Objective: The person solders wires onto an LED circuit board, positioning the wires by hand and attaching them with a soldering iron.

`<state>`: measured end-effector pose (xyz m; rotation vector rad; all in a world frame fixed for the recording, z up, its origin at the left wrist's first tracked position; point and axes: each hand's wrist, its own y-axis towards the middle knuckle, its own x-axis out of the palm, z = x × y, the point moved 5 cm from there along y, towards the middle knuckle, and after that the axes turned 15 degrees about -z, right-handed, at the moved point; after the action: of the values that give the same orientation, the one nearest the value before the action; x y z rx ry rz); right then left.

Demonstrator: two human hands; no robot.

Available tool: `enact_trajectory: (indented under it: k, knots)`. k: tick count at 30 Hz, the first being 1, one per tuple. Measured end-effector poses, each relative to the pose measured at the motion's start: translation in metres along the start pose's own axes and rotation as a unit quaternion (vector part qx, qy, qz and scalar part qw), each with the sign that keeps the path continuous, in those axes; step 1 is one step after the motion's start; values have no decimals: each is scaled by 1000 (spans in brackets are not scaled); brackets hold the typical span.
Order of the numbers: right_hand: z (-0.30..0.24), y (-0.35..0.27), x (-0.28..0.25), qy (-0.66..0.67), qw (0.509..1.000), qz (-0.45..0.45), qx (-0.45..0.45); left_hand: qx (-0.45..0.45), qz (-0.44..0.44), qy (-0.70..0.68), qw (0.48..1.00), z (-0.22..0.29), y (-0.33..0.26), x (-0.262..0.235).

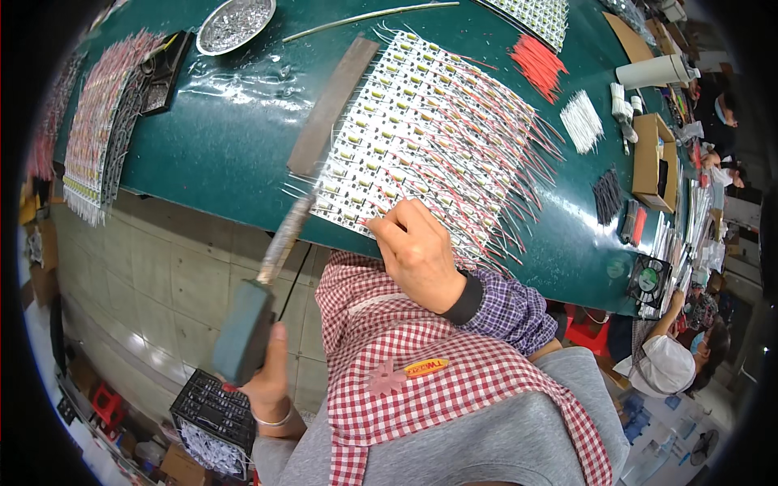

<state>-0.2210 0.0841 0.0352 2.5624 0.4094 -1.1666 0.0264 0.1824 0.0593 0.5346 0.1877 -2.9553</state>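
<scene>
My left hand (271, 377) is closed round the dark green handle of a soldering iron (279, 243), slightly blurred. The iron's metal shaft slants up to the near left corner of a white circuit board panel (344, 190). Rows of small green and black parts cover this panel, and many red and white wires fan out from its right side. Over the panel's near edge, my right hand (421, 255) is curled with thumb and forefinger pinched together. Whatever lies between those fingertips is too small to make out. A flat brown bar (332, 109) lies along the panel's left edge.
On the green table (219, 154) are a metal bowl (235, 26), red wires (537, 67), white wires (581, 121), black wires (606, 196) and a small fan (648, 279). Wired panels (105, 121) overhang the left edge. A black crate (212, 417) stands below. Co-workers sit at right.
</scene>
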Motion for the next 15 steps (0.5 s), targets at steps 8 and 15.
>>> enact_trajectory:
  k: [8, 15]
  knots:
    - [5, -2, -3, 27, 1000, 6, -9, 83, -32, 115, 989, 22, 1, -26]
    - [6, -1, -2, 33, 999, 12, -14, 4, -85, 59, 995, 17, 8, 21]
